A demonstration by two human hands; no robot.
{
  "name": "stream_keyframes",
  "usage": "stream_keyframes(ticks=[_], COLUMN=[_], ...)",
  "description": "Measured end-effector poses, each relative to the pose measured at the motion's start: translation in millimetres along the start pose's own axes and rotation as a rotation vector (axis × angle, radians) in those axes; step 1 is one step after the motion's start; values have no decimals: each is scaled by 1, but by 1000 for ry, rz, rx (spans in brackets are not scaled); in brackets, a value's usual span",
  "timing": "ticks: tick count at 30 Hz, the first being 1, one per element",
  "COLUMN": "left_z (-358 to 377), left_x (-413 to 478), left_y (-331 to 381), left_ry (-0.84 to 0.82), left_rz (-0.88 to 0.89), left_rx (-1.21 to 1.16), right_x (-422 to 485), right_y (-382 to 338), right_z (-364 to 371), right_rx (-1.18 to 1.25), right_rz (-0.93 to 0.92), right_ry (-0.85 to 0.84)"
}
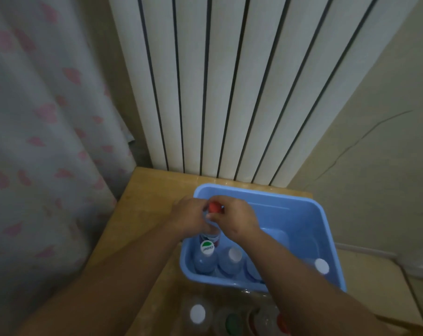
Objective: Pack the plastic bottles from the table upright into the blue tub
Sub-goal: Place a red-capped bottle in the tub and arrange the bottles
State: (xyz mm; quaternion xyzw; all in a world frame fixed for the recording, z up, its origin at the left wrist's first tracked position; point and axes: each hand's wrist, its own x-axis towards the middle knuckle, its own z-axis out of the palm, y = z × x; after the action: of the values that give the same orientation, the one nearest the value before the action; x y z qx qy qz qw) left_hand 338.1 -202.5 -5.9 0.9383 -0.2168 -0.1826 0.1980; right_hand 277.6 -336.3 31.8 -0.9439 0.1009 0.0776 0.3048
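**Both hands on a red-capped bottle (214, 207) in the blue tub (302, 214)**

A white ribbed radiator (230, 81) fills the wall ahead, with a pale curtain (36, 141) printed in pink shapes hanging to its left. Below them stands a wooden counter (145, 202), and the blue tub sits on it, close to the radiator.

The person's two bare forearms reach in from the bottom edge. The left hand (190, 215) and the right hand (237, 218) meet over the tub's left side, at the top of the red-capped bottle. Both hands have their fingers (216, 216) curled in and clamped on its neck, just under the cap. The bottle stands roughly upright inside the tub, against the left wall.

Along the tub's near wall more bottles stand upright: a green-and-white-capped bottle (207, 248) just in front of the held one, a white-capped bottle (233, 254) beside it, and another white cap (321, 266) in the right corner.

On the counter in front of the tub, blurred, stand bottles with a white top (197, 314), a green top (232, 322) and a red top (282, 323).
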Motion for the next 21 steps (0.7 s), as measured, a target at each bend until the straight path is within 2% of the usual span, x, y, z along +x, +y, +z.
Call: stream_keyframes(ticks=[3, 12, 15, 21], left_z=[6, 20, 19, 20], left_x=[2, 4, 1, -9], left_y=[-5, -19, -20, -20], left_ry=[18, -122, -149, -99], left_rz=[30, 58, 61, 35], left_rx=[123, 241, 234, 97], right_x=[2, -4, -4, -5], right_y=[2, 15, 15, 19], right_z=[6, 23, 21, 19], right_rx=[-14, 60, 65, 14], right_rz=[3, -9, -23, 7], right_ry=[-24, -130, -129, -127])
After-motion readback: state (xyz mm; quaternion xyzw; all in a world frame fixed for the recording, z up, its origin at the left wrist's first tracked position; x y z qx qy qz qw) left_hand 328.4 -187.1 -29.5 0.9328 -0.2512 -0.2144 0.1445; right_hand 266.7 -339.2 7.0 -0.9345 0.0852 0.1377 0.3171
